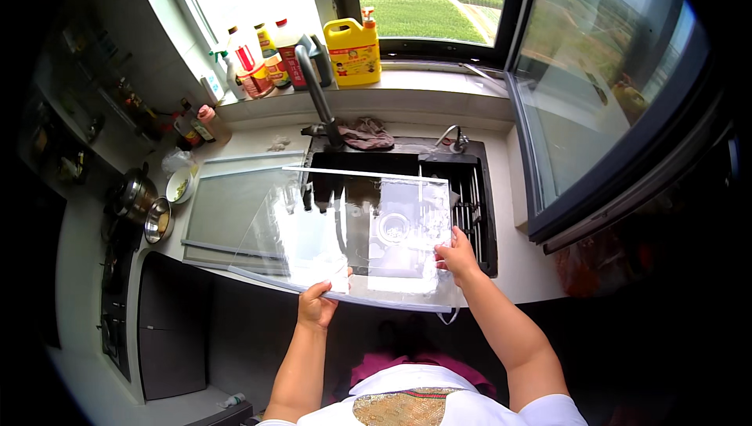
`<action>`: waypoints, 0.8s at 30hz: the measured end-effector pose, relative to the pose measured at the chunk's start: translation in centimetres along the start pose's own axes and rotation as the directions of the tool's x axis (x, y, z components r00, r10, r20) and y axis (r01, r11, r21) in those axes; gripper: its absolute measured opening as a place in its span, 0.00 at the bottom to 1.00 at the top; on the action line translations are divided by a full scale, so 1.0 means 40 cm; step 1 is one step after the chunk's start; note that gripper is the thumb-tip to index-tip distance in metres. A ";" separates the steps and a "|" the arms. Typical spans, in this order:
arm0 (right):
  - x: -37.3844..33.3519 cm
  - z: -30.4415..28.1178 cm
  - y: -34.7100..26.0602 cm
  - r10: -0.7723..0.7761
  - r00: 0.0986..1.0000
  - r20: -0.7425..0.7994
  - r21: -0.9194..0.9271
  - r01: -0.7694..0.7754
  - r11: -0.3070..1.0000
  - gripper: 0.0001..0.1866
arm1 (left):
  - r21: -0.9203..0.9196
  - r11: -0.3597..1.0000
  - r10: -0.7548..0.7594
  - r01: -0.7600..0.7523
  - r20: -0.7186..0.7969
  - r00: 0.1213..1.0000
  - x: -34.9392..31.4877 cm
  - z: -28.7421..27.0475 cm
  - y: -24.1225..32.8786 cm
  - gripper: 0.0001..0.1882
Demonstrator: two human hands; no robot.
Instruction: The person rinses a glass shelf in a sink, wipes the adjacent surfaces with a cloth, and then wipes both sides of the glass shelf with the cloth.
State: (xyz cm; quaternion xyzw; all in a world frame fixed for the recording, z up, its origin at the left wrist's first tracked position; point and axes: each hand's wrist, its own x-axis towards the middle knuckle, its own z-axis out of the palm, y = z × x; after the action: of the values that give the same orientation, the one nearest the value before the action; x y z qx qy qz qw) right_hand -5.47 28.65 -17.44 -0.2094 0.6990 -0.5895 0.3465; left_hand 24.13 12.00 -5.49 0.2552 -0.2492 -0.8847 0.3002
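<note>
A clear, glass-like shelf panel (pixel 309 250) with pale edge strips lies level over the dark sink (pixel 489 250), its left part above the counter. It looks wet, with bright reflections and water streaks across it. My left hand (pixel 317 307) grips its near edge, thumb on top. My right hand (pixel 457 257) is closed on its right edge, near the front corner. The fingers under the panel are partly hidden. A thin strip (pixel 448 316) hangs from the near right corner. Behind the panel, a dark tall faucet (pixel 317 101) rises at the sink's back edge.
More flat framed panels (pixel 227 206) lie on the counter to the left, near two bowls (pixel 180 186). A crumpled cloth (pixel 368 134) and small tap (pixel 459 142) are behind the sink. Bottles and a yellow jug (pixel 354 58) line the sill. An open window sash (pixel 603 105) juts in at right.
</note>
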 end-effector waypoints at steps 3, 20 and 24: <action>0.040 0.094 -0.038 0.139 0.990 -0.014 0.110 -0.137 0.984 0.20 | 0.009 0.999 0.046 -0.046 -0.006 0.999 0.031 -0.099 0.030 0.39; 0.188 0.486 -0.031 0.319 0.931 -0.179 0.294 -0.259 0.920 0.13 | -0.150 0.987 -0.035 -0.059 -0.554 0.832 0.172 -0.428 0.106 0.19; 0.206 0.498 -0.014 0.292 0.944 -0.156 0.312 -0.234 0.921 0.13 | -0.152 0.987 -0.142 0.052 -0.674 0.725 0.186 -0.443 0.111 0.17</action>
State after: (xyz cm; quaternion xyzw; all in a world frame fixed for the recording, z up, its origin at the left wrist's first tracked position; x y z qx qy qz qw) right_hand 3.48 9.21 -20.14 -0.0001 0.6581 -0.6512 0.3779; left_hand 31.45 -1.06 -18.32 0.5561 -0.0531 -0.7570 0.3388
